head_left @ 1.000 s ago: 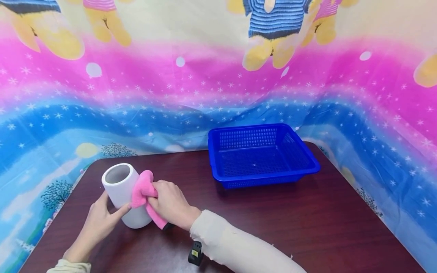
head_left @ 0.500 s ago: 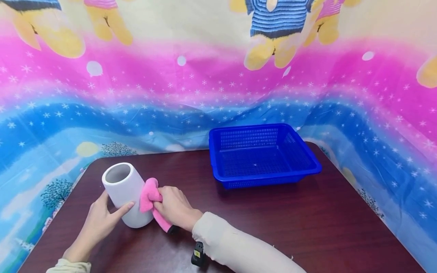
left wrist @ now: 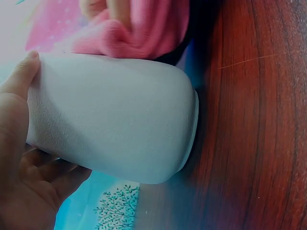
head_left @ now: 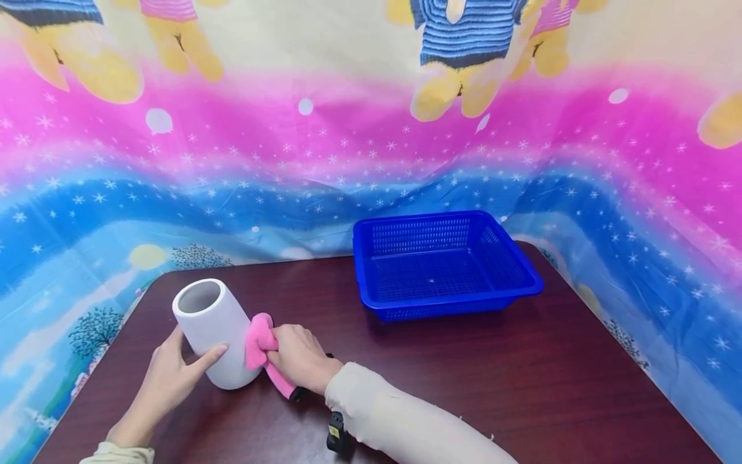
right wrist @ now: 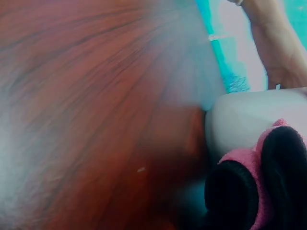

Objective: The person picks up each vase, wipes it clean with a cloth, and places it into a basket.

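White vase [head_left: 220,325], left hand [head_left: 172,374] gripping it, right hand [head_left: 299,357] pinching pink cloth [head_left: 259,345]; yellow label [head_left: 333,431] unreadable

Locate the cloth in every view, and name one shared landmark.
Head: cloth left of centre, in the lower half.
Left wrist: cloth at top centre, mostly pink.
Right wrist: cloth in the lower-right corner, mostly black.
Shared landmark: the white vase, visible in all three.

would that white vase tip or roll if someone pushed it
The white vase might tip if pushed high up, since it is taller than wide. On its side it could roll, as its body is rounded. It is probably stiff: no dent shows where the left hand grips it.
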Demonstrator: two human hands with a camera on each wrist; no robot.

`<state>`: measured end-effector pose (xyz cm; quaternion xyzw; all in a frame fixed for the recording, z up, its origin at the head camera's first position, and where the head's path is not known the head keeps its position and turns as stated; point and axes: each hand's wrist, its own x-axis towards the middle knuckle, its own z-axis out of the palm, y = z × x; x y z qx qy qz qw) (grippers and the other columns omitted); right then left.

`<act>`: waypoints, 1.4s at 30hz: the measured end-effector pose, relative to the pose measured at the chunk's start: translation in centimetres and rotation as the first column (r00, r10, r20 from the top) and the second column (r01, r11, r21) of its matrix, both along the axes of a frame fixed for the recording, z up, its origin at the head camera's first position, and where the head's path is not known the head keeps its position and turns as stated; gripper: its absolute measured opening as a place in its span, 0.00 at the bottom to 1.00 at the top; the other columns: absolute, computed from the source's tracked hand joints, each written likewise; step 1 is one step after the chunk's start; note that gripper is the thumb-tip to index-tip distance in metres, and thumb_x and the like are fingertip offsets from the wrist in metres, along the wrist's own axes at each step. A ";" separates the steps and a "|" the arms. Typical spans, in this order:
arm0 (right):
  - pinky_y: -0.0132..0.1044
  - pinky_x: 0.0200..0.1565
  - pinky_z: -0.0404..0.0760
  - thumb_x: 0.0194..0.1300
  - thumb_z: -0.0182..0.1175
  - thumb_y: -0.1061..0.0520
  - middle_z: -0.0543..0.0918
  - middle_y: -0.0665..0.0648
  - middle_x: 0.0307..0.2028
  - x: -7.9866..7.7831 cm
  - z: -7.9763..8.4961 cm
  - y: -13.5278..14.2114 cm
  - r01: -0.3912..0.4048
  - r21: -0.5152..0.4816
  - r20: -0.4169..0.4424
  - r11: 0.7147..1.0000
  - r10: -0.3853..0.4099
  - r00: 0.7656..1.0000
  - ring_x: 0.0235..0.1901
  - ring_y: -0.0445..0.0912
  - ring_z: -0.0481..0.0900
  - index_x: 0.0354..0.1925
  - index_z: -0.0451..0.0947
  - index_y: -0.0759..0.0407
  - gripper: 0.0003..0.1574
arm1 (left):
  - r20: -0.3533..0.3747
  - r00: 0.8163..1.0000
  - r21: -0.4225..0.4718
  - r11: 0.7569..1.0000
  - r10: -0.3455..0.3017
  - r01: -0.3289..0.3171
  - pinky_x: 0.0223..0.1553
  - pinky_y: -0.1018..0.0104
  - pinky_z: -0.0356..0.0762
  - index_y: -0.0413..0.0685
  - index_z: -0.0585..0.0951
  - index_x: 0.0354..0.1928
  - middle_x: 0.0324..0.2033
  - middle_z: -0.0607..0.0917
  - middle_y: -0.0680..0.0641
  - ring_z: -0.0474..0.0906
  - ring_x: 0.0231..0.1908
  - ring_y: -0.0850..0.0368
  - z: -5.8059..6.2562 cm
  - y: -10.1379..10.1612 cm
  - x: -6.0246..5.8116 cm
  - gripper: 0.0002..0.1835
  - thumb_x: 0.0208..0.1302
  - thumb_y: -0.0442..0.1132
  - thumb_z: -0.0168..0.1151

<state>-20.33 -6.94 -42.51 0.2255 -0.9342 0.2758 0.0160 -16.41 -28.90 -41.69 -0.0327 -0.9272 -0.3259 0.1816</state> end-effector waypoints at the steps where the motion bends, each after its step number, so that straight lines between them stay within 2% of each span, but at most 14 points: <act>1: 0.27 0.25 0.70 0.63 0.66 0.54 0.75 0.46 0.19 0.0 -0.2 0.1 -0.001 0.007 -0.003 1.000 0.001 1.000 0.22 0.38 0.72 0.21 0.73 0.49 0.17 | -0.003 1.000 -0.002 1.000 0.002 -0.002 0.39 0.78 0.71 0.40 0.71 0.64 0.50 0.85 0.33 0.79 0.50 0.40 0.0 0.0 0.0 0.37 0.57 0.49 0.75; 4: 0.29 0.25 0.71 0.62 0.66 0.55 0.77 0.47 0.20 -0.1 -1.0 0.2 0.003 0.038 -0.003 0.999 -0.003 1.000 0.22 0.39 0.74 0.19 0.71 0.49 0.18 | -0.005 1.000 -0.002 1.000 0.004 -0.004 0.39 0.79 0.71 0.40 0.72 0.64 0.50 0.85 0.33 0.80 0.49 0.40 -0.1 0.0 0.1 0.37 0.57 0.49 0.75; 12: 0.34 0.23 0.73 0.60 0.67 0.53 0.81 0.49 0.22 -0.2 -1.7 0.2 0.032 0.096 0.010 0.995 -0.033 0.999 0.21 0.41 0.74 0.16 0.70 0.49 0.20 | 0.013 1.000 0.011 1.000 -0.005 0.005 0.40 0.68 0.76 0.38 0.70 0.65 0.51 0.84 0.31 0.81 0.52 0.36 0.0 0.0 0.1 0.38 0.58 0.49 0.74; 19: 0.34 0.24 0.73 0.61 0.67 0.53 0.80 0.49 0.22 -0.2 -1.5 0.1 0.040 0.122 0.016 0.992 -0.042 0.999 0.21 0.42 0.75 0.16 0.70 0.49 0.21 | -0.006 1.000 -0.003 1.000 0.008 -0.008 0.39 0.77 0.73 0.39 0.72 0.64 0.49 0.86 0.33 0.80 0.48 0.45 0.1 0.0 0.1 0.37 0.57 0.49 0.75; 26: 0.34 0.24 0.74 0.60 0.67 0.53 0.81 0.49 0.22 -0.2 -1.5 0.0 0.041 0.131 0.012 0.991 -0.043 0.999 0.21 0.42 0.76 0.15 0.69 0.49 0.22 | -0.008 1.000 0.001 1.000 0.007 -0.007 0.39 0.80 0.72 0.40 0.72 0.63 0.49 0.86 0.33 0.80 0.47 0.56 0.0 0.0 0.0 0.37 0.57 0.48 0.76; 30: 0.35 0.24 0.74 0.61 0.67 0.52 0.82 0.50 0.23 -0.2 -1.6 0.0 0.043 0.132 0.017 0.990 -0.046 0.999 0.22 0.42 0.77 0.15 0.70 0.49 0.22 | -0.012 1.000 0.009 1.000 -0.001 0.002 0.38 0.77 0.74 0.39 0.72 0.64 0.49 0.86 0.32 0.81 0.48 0.51 0.0 0.0 0.0 0.37 0.56 0.47 0.76; 34: 0.35 0.24 0.74 0.60 0.68 0.52 0.82 0.50 0.23 -0.3 -1.7 0.0 0.043 0.134 0.019 0.990 -0.046 0.999 0.22 0.42 0.77 0.15 0.69 0.49 0.22 | -0.010 1.000 0.006 1.000 0.002 -0.002 0.38 0.74 0.76 0.40 0.72 0.64 0.49 0.86 0.32 0.81 0.47 0.55 0.0 0.0 0.0 0.37 0.56 0.47 0.76; 36: 0.35 0.24 0.74 0.60 0.68 0.51 0.82 0.50 0.23 -0.3 -1.7 0.0 0.041 0.136 0.016 0.990 -0.043 0.999 0.22 0.42 0.77 0.15 0.69 0.49 0.22 | -0.009 1.000 0.007 1.000 0.001 -0.001 0.38 0.74 0.76 0.40 0.72 0.64 0.49 0.86 0.32 0.82 0.47 0.55 0.0 0.0 0.0 0.37 0.56 0.47 0.76; 40: 0.34 0.24 0.74 0.60 0.68 0.53 0.82 0.50 0.24 -0.3 -1.8 0.1 0.019 0.129 0.005 0.991 -0.020 1.000 0.23 0.42 0.77 0.19 0.71 0.50 0.19 | -0.014 1.000 0.003 1.000 -0.001 0.001 0.39 0.77 0.73 0.38 0.72 0.63 0.49 0.86 0.31 0.82 0.50 0.39 -0.1 0.0 -0.1 0.37 0.57 0.47 0.75; 42: 0.33 0.25 0.74 0.61 0.67 0.54 0.82 0.49 0.25 -0.3 -1.8 0.1 0.003 0.124 0.002 0.992 -0.003 1.000 0.25 0.41 0.78 0.24 0.73 0.50 0.14 | -0.015 1.000 -0.004 1.000 0.005 -0.005 0.39 0.78 0.72 0.38 0.72 0.63 0.49 0.86 0.31 0.81 0.50 0.38 -0.2 0.0 -0.1 0.37 0.57 0.47 0.75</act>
